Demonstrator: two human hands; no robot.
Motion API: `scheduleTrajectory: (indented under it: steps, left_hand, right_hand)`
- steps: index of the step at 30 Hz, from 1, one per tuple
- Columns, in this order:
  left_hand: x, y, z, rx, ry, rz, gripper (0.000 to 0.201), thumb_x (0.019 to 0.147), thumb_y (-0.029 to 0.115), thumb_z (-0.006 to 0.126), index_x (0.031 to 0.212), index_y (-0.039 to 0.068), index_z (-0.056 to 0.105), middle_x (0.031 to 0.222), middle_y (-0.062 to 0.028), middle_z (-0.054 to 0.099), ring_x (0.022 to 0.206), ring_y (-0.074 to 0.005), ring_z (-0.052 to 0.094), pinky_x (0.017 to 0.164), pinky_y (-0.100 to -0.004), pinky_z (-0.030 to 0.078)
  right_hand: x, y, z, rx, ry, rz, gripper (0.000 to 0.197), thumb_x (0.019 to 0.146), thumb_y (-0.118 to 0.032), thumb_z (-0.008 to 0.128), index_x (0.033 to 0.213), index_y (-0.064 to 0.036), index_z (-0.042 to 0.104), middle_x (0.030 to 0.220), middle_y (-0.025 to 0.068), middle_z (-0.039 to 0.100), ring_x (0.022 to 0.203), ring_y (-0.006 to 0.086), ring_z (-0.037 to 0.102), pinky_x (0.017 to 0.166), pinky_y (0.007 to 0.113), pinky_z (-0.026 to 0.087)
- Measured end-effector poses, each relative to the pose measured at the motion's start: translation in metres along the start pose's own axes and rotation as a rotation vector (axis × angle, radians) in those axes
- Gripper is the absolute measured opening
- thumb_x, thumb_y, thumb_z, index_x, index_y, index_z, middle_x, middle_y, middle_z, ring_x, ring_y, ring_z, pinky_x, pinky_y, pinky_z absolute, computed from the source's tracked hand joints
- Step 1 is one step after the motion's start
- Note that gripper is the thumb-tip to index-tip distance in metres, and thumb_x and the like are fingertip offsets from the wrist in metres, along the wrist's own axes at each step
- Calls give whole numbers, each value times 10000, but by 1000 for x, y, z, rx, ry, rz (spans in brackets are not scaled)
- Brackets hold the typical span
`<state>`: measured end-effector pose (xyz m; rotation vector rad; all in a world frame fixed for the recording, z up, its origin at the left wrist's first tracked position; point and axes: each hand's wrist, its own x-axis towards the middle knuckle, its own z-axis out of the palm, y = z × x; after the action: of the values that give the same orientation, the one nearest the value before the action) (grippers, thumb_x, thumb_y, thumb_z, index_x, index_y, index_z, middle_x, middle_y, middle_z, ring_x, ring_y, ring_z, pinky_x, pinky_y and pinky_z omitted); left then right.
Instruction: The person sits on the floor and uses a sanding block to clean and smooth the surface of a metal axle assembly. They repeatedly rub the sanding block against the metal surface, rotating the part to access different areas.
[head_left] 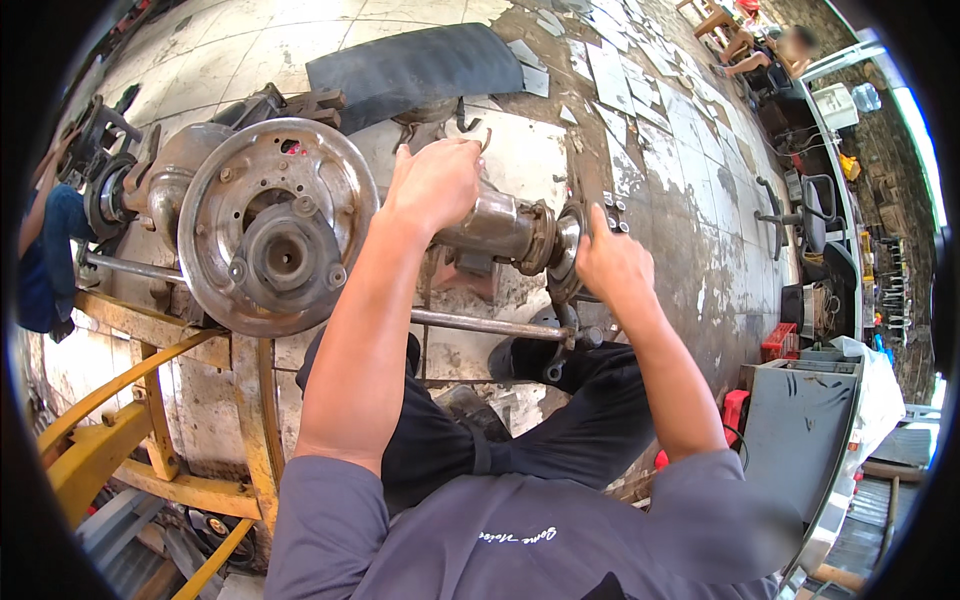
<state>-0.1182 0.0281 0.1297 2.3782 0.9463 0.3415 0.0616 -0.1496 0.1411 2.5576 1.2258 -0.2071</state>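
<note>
A vehicle axle lies across in front of me, with its greasy metal tube (490,222) running to the right. My left hand (437,183) is closed at the tube's left part, its fingers curled over; the hand hides what lies in its grip. At the tube's right end, my right hand (617,262) is wrapped on the edge of a round metal hub flange (569,250), its index finger lying up along the rim. Left of my left forearm stands a large round backing plate (210,205) with a three-bolt hub (285,257). A thin steel rod (480,322) runs below the tube.
A yellow metal frame (262,420) stands at the lower left. Beyond the axle lies a curved black rubber sheet (415,70) on broken floor tiles. A grey cabinet (800,415) and cluttered bench are at right. Other people show at the left edge and far right (790,50).
</note>
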Motion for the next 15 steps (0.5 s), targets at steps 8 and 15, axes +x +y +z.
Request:
scheduleTrajectory:
  steps: [8, 15]
  left_hand:
    - [1, -3, -4, -24, -62, -67, 257, 998, 174, 486, 1123, 53, 675, 1197, -131, 691, 1208, -314, 605, 1114, -670, 307]
    - [0, -3, -3, 11, -106, -70, 262, 992, 178, 495, 1157, 69, 668, 1218, -130, 685, 1198, -321, 614, 1121, -666, 301]
  right_hand:
    - [-55, -13, -24, -14, -137, 21, 588, 981, -310, 475, 1513, -80, 378, 861, 251, 724, 811, 431, 715, 777, 534, 561]
    - [-58, -5, -20, 43, -63, 2, 598, 975, -319, 487, 1520, -101, 374, 826, 260, 715, 796, 437, 711, 758, 547, 556]
